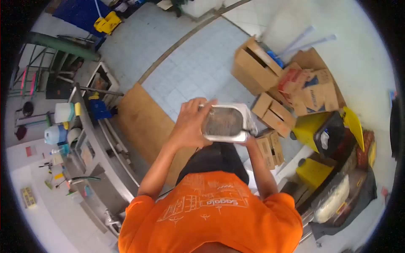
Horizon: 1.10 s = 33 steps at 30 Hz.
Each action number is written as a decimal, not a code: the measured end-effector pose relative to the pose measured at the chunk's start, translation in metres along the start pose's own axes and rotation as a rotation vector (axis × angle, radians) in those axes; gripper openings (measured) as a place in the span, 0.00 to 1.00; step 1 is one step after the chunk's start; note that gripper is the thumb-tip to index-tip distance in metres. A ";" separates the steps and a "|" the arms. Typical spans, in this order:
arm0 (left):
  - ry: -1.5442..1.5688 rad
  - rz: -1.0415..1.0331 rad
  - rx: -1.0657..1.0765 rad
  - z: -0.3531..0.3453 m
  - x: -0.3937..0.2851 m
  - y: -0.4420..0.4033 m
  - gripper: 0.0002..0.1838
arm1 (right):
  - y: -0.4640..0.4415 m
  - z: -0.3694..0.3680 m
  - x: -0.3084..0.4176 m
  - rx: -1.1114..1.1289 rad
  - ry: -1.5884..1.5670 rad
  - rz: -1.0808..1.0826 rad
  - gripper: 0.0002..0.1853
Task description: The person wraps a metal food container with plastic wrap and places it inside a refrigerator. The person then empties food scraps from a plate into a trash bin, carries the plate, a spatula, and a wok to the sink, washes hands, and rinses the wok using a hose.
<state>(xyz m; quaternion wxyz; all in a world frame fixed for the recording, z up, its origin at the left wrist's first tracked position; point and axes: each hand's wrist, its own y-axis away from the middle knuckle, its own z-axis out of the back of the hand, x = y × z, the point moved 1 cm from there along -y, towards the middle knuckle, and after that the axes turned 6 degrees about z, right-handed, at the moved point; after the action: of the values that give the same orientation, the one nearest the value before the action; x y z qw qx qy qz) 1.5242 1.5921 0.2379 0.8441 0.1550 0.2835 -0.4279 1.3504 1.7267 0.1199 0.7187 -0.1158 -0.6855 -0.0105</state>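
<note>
A small rectangular metal pan (pixel 225 138) with rounded inner corners is held up in front of my body, above the floor. My left hand (pixel 189 123) is closed on its left side, thumb below and fingers along the upper edge. At the lower right corner, my right hand (pixel 250 142) grips the pan from beneath, with most of its fingers hidden. The pan's inside looks brownish and dull; I cannot tell what, if anything, lies in it. Something clear like plastic film shows along its right side.
On the left runs a steel sink counter (pixel 101 145) with plastic jugs (pixel 63 113) at its far end. Cardboard boxes (pixel 257 69) and yellow bins (pixel 314 130) stand at right. A brown mat (pixel 141 122) lies on the tiled floor. A yellow mop bucket (pixel 107 23) is farther off.
</note>
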 end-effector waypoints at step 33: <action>0.820 -0.460 -0.048 0.217 0.201 -0.945 0.69 | -0.835 0.427 -0.095 -0.648 -0.083 0.168 0.57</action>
<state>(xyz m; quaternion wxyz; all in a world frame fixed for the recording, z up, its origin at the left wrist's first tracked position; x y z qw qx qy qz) 0.9287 0.8015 0.2687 0.5488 0.2249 0.6303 -0.5009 0.7797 0.9784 0.1678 0.6142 -0.3950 -0.6633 -0.1638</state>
